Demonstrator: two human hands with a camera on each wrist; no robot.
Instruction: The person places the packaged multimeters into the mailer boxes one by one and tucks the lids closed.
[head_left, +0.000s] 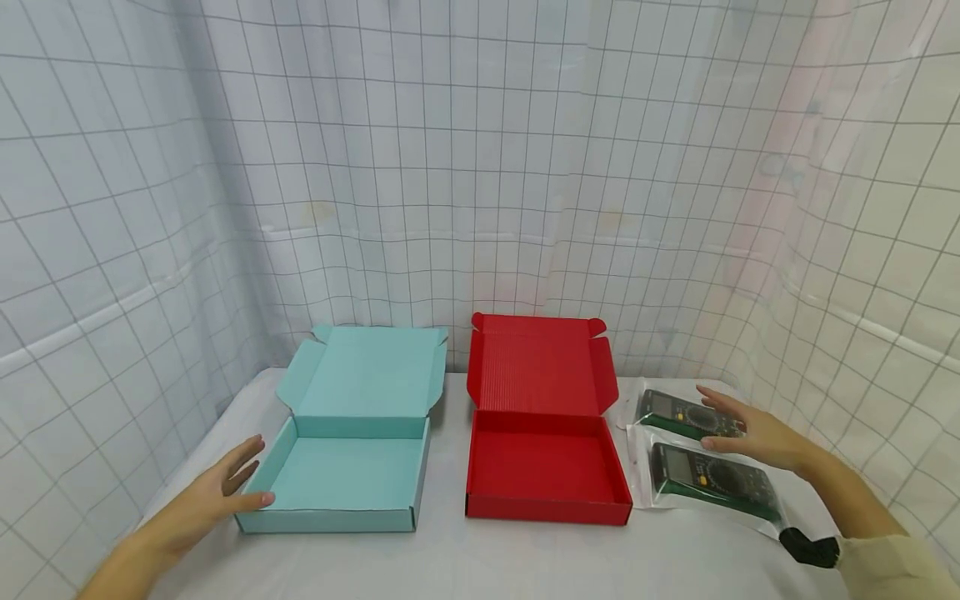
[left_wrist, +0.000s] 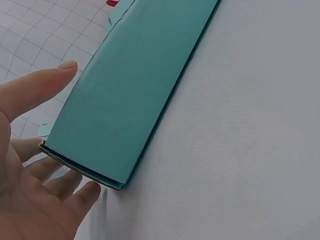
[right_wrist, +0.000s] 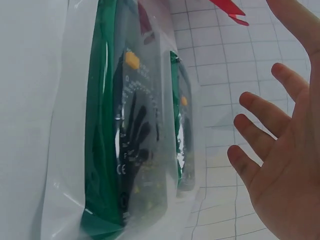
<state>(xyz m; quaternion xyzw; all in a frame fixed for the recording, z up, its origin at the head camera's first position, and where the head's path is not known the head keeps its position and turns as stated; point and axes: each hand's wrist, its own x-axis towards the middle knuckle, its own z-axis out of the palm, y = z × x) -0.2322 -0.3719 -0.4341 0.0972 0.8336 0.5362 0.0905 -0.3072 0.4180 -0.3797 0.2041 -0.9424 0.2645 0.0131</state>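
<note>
A light teal cardboard box (head_left: pixel 327 522) with its lid raised lies on the left. My left hand (head_left: pixel 202 504) is at its front left corner, fingers spread and thumb over the front edge; the left wrist view puts the fingers beside the box's end, contact uncertain. On the right, two green-and-black multimeters in clear plastic bags lie side by side, a nearer one (head_left: pixel 716 482) and a farther one (head_left: pixel 678 412). My right hand (head_left: pixel 761 437) hovers above them, fingers spread, holding nothing. In the right wrist view, that hand (right_wrist: pixel 285 135) is apart from both bags.
Between the teal box and the multimeters stands a red cardboard box (head_left: pixel 547 509), lid up, nothing inside. A white cloth (head_left: pixel 450 558) covers the table. Grid-patterned white curtains (head_left: pixel 517 167) enclose the back and both sides.
</note>
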